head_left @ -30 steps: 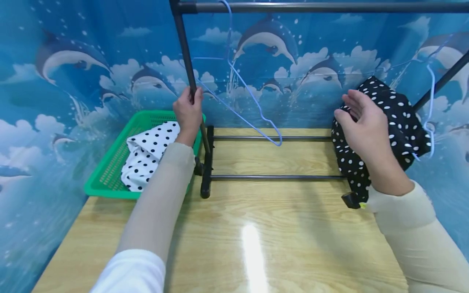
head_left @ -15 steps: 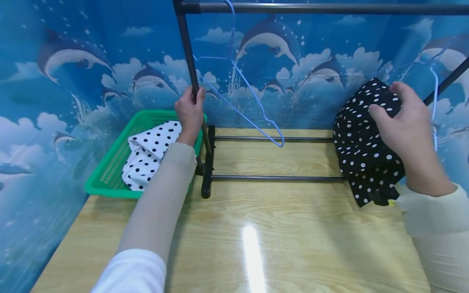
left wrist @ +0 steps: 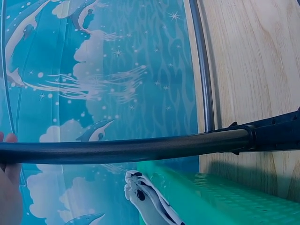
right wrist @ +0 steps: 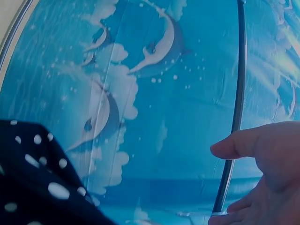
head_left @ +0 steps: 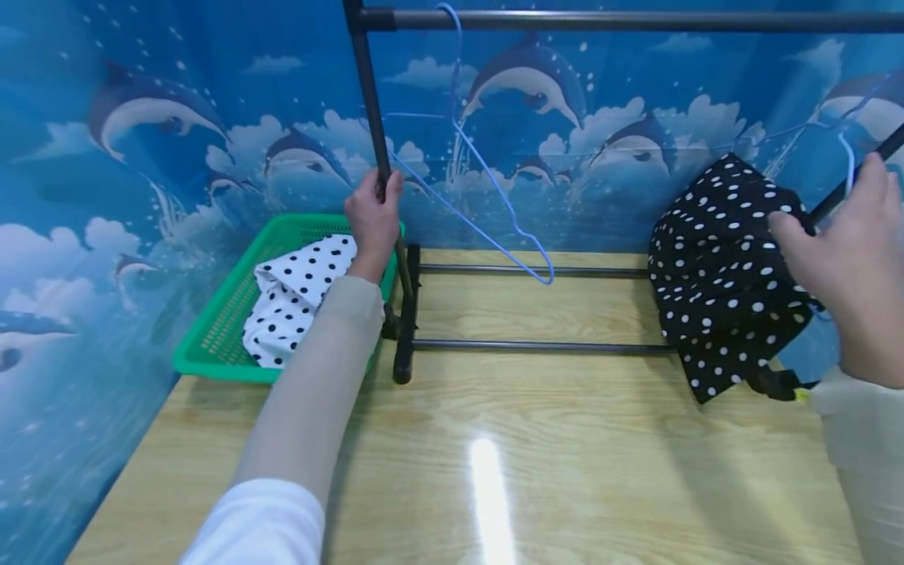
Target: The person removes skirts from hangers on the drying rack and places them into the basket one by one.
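My left hand [head_left: 372, 218] grips the left upright pole [head_left: 374, 118] of a black clothes rack; the same pole [left wrist: 126, 150] crosses the left wrist view with my fingertips [left wrist: 7, 180] at the edge. A black garment with white dots [head_left: 720, 275] hangs bunched at the rack's right end. My right hand [head_left: 851, 259] is beside it with fingers extended, thumb over the cloth and fingertips near the right slanted pole [head_left: 858, 176]. In the right wrist view the hand [right wrist: 267, 164] is open beside that pole [right wrist: 234, 117], with the black garment [right wrist: 33, 183] at lower left.
An empty light-blue wire hanger [head_left: 494, 204] hangs from the top bar [head_left: 621, 20]; another blue hanger [head_left: 845, 153] is at the right. A green basket [head_left: 219, 345] holding a white dotted cloth [head_left: 297, 290] sits left of the rack on the wooden table [head_left: 530, 439]. Dolphin-print walls surround it.
My right hand moved from the front of the black garment to its right side, toward the right pole. The garment shifted slightly. The left hand kept its grip on the left pole.
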The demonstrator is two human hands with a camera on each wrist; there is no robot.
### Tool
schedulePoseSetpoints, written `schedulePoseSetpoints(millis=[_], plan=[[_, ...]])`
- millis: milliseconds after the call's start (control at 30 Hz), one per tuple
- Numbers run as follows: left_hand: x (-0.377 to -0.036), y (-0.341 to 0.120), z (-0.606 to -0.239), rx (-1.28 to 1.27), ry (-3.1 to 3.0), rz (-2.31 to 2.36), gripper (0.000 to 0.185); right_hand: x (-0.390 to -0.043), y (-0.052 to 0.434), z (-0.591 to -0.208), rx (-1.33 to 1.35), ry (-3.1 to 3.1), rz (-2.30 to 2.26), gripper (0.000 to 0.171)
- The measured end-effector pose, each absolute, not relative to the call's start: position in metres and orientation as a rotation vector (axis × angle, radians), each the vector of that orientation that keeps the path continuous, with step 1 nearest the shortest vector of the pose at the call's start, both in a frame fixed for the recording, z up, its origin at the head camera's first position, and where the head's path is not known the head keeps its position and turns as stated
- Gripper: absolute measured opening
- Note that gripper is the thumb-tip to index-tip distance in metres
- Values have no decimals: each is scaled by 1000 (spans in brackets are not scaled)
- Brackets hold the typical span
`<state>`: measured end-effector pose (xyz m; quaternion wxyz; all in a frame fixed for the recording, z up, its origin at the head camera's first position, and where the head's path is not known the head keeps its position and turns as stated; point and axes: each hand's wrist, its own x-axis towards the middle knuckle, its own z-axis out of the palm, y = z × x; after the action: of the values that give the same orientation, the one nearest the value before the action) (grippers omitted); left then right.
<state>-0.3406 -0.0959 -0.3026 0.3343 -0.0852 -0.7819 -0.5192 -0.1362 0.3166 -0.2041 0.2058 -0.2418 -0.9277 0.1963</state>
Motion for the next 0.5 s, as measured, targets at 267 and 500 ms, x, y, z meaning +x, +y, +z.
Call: schedulePoseSetpoints(millis=[267,500], plan=[[-340,-96,-300,-212,-2067,-1330,30,-135,333,-207,-739,-2623,597,79],[-339,-96,-299,-224,-2068,-1329,32,-143,353,-218,-703,-2678,660,69]])
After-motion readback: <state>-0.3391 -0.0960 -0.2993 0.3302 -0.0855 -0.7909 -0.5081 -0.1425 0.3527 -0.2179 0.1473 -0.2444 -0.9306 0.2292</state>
